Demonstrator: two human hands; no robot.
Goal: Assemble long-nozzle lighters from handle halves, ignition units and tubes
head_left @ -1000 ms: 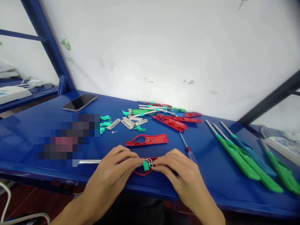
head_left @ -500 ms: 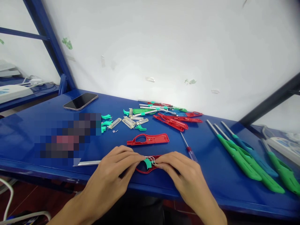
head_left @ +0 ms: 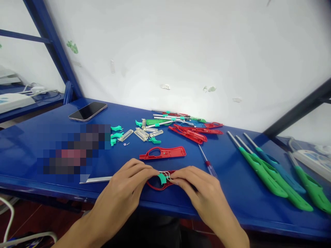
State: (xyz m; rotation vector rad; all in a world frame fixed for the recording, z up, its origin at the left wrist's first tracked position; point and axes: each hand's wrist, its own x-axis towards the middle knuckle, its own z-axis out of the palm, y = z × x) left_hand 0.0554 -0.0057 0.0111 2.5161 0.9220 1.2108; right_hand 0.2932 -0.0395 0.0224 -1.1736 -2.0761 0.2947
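Blue bench [head_left: 124,113], white wall [head_left: 165,51] behind it, and away on the far left a power strip [head_left: 15,100] sits on a neighbouring surface. Moving in, there's the phone [head_left: 88,111], flat near the back edge, and closer to us a metal tube [head_left: 99,179], running in under the left hand. Next, a scatter of teal triggers [head_left: 117,135], and just beside them a cluster of clear tanks [head_left: 141,134].

Now the action! Left hand [head_left: 126,182], thumb and fingers clamped over the front end of the red shell [head_left: 156,187], which lies between the hands near the front edge. Inside it, a teal piece [head_left: 162,178] and loops of white wire [head_left: 165,173]. Behind, well within reach, rests a second shell [head_left: 173,152], hollow side up. And the right hand [head_left: 200,184], thumb and forefinger pinched together on the wire!

Further back, a heap of red halves [head_left: 190,133] lies beside slim tubes [head_left: 165,124]. Then the screwdriver [head_left: 209,166], partly behind the right hand. Out on the right, green lighters [head_left: 263,172] and a blue lighter [head_left: 284,170], tubes pointing to the wall, and another white strip [head_left: 315,162] beyond.
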